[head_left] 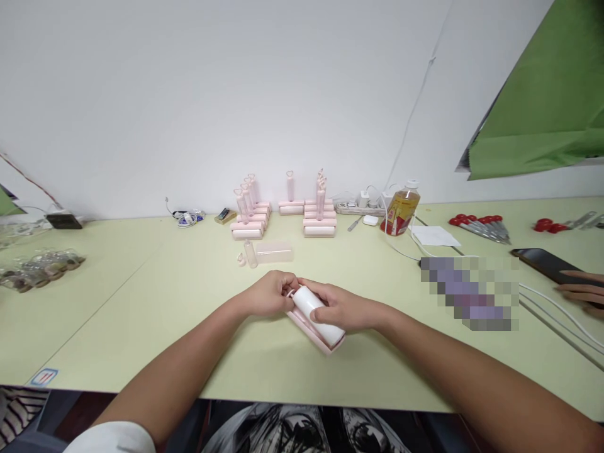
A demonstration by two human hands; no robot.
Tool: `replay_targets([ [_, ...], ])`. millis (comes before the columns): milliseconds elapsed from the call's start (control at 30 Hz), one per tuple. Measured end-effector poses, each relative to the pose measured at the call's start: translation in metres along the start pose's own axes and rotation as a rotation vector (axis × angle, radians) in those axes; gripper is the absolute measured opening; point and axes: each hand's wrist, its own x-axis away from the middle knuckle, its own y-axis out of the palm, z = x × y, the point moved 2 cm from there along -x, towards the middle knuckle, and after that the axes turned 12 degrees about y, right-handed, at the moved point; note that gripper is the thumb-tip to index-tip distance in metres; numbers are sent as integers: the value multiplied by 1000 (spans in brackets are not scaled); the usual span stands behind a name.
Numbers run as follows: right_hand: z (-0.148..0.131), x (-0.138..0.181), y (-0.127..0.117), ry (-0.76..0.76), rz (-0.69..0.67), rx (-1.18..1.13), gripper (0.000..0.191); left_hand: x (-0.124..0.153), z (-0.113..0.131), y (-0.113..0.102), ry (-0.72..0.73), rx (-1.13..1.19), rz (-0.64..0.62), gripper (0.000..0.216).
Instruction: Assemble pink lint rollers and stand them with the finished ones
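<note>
Just in front of me, a white lint roller roll lies aslant in a long pink holder, its lower end toward the right. My right hand is wrapped over the roll from the right, the thumb lying along the white surface. At the upper end, my left hand has its fingers curled and pinched on the pink end of the roller; the fingertips partly hide that spot. Beyond my hands lie a clear pinkish cover, a small clear tube and a pink loop-shaped cap.
Pink lint rollers with upright tubes stand in groups by the wall. Right of them are a power strip, a drink bottle and red-handled tools. Another person's hand touches a phone. Wrapped items lie left.
</note>
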Motion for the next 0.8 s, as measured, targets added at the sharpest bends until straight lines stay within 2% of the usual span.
replay_targets([
  [100,6,-1,-7,23,-36,0,58,1,-4,2,-80,66,-10,24],
  [200,16,-3,-14,76,50,-1,72,1,-6,3,-180,110,-12,26],
  [300,24,-4,-16,135,107,-43,81,-2,-7,2,-193,181,-35,26],
  [367,22,-4,-13,128,84,-90,78,-3,-7,1,-155,266,-69,27],
  [500,10,-1,-10,18,84,-116,59,-3,-11,-5,-78,447,-142,37],
  [667,5,2,-15,-52,186,-71,60,-2,-12,-10,-7,477,-37,59],
  [800,4,3,-17,-74,203,-16,64,-2,-10,-6,20,396,70,53],
])
